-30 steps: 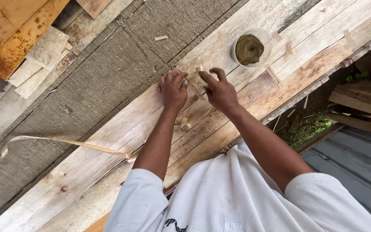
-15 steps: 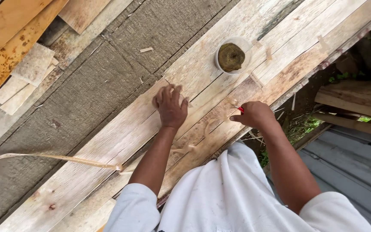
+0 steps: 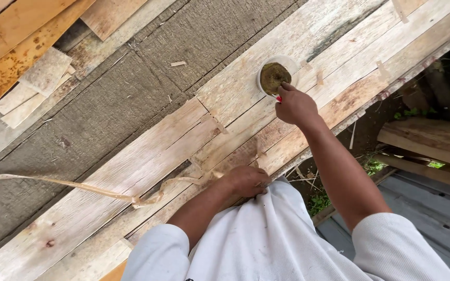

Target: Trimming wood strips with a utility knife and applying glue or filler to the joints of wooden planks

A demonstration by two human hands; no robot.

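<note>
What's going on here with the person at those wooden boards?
A person in a white shirt leans over pale wooden boards. Their right hand reaches into a small round white bowl of greenish-brown paste, fingertips touching it, with something red showing at the fingers. Their left hand rests by the board edge near their body, at the end of a long thin tan strip trailing left.

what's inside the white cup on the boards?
The white cup holds a wet, olive-brown clump. The right hand dips its fingertips into it, hiding the near edge; the bottom is covered.

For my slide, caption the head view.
Right hand dips into a bowl; left hand rests on planks.
</note>
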